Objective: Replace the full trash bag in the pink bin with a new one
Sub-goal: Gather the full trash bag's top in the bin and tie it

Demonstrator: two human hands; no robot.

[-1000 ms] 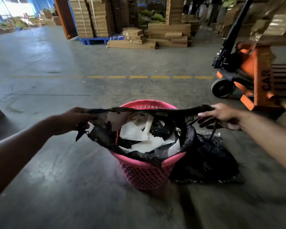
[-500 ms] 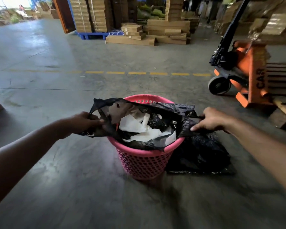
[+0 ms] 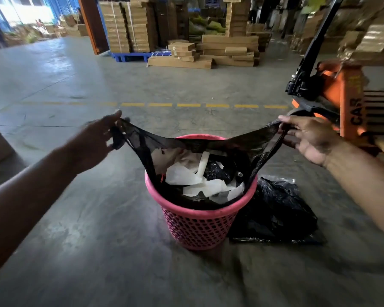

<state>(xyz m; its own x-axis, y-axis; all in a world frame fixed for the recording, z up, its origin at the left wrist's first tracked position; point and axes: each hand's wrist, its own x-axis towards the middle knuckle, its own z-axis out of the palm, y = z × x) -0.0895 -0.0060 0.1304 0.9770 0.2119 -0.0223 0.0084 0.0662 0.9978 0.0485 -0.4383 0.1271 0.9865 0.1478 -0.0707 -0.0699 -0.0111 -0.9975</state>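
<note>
Removal step under way: left hand (image 3: 93,142) and right hand (image 3: 308,138) pinch the full black plastic bag (image 3: 208,149) in the pink perforated bin (image 3: 197,227), stretched above its rim. Next, presumably gathering and lifting clear.

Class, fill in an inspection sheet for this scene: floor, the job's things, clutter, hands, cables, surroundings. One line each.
Surface: bare concrete floor, worn, with a dashed yellow line across it.
Job's things: pink bin upright on the floor; full black bag inside it, its rim pulled up and stretched wide; white paper scraps inside.
Clutter: another black bag lying crumpled on the floor against the bin's right side.
Hands: left hand pinches the bag's left edge; right hand has a grip on its right edge and handle strip.
Cables: nothing seen.
Surroundings: orange pallet truck at right; stacked cartons and a blue pallet behind.
</note>
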